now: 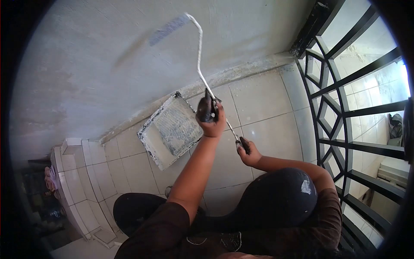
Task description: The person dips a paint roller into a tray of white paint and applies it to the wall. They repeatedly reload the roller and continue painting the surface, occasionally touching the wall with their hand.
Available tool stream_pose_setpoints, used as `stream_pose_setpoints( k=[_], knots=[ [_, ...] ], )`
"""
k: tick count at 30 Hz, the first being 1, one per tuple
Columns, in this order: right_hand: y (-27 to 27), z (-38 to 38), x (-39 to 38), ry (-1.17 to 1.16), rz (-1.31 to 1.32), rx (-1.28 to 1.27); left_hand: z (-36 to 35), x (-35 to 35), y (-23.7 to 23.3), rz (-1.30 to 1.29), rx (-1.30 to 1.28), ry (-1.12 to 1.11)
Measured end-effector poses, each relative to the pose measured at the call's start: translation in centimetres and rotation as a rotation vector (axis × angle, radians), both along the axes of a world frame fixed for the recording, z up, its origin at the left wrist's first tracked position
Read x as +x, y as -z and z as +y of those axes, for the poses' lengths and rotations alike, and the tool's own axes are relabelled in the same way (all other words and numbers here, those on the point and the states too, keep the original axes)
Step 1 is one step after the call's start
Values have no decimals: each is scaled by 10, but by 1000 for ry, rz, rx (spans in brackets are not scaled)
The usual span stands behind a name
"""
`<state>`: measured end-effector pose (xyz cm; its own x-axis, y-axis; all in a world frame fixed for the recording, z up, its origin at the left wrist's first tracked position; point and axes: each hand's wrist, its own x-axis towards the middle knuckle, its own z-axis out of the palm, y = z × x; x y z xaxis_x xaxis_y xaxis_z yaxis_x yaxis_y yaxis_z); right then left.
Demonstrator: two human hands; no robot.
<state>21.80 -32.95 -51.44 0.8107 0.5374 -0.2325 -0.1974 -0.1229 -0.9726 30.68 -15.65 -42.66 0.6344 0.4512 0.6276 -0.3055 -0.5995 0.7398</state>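
1. Paint roller (pixel 199 56), head view: up against or very near the wall (pixel 108 43), past your hands. Its working end is out in front of you; contact with the plaster can't be confirmed.
2. Your left hand (pixel 212 116) has its fingers curled round the handle, partway along. Your right hand (pixel 248 152) is closed round the lower end, nearer your body.
3. Grips set apart, likely for leverage: the forward hand seems to carry and aim the weight, the rear one to steady the tail. Dark material shows on the fingers of both; glove or stain, can't tell.
4. Tray (pixel 152 142) lies on the tiled floor (pixel 263 95), close by the foot of the wall and just beside your left hand. Placed there, I'd judge, so that the reach between wall and tray is short and drips fall near it. A pale wet-looking area sits toward one side, streaked ridges on the other, dark smears along the rim.
5. Black metal gate (pixel 362 146) stands to your right, well apart from the roller. Your dark-clothed knee (pixel 276 194) is bent close to your right hand, which suggests a low stance.
6. Look of the roller: sleeve (pixel 169 30) pale bluish grey, soft-edged, slanting across the plaster, a shadow trailing off its lower end. Frame white, twisted or rough-coated, slim, with a bend near the sleeve and another further down. Nap detail too blurred to read, so paint load unknown.
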Motion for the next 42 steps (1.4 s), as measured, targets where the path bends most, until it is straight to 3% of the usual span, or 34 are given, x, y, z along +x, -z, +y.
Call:
stream_pose_setpoints(
  k=[1,4,9,13,20,24,26,29,32,35,39,42],
  knots=[
    [-6,8,5,7,10,17,5,7,-7,-99,79,-25],
    [-9,20,12,27,21,20,23,21,-4,-13,-19,31],
    [15,13,2,72,26,-88,26,16,40,157,-244,177],
    [49,-2,-25,149,136,-111,17,2,67,337,-214,248],
    [49,-30,-49,114,330,-300,-8,-20,98,735,-202,94],
    [51,-40,-52,72,218,-295,-6,-38,114,418,-234,97],
    [54,-43,-52,47,148,-195,1,-41,115,305,-129,136],
    [36,-39,-48,82,128,-111,-2,-35,77,200,-83,125],
    [32,-36,-44,152,76,-56,-5,-32,62,137,-245,170],
    [34,-38,-40,126,25,19,4,-25,56,19,77,239],
    [5,-26,-8,179,-161,38,-7,8,9,3,88,263],
    [-1,-12,31,144,-128,163,-4,43,-47,-85,145,324]
  ],
)
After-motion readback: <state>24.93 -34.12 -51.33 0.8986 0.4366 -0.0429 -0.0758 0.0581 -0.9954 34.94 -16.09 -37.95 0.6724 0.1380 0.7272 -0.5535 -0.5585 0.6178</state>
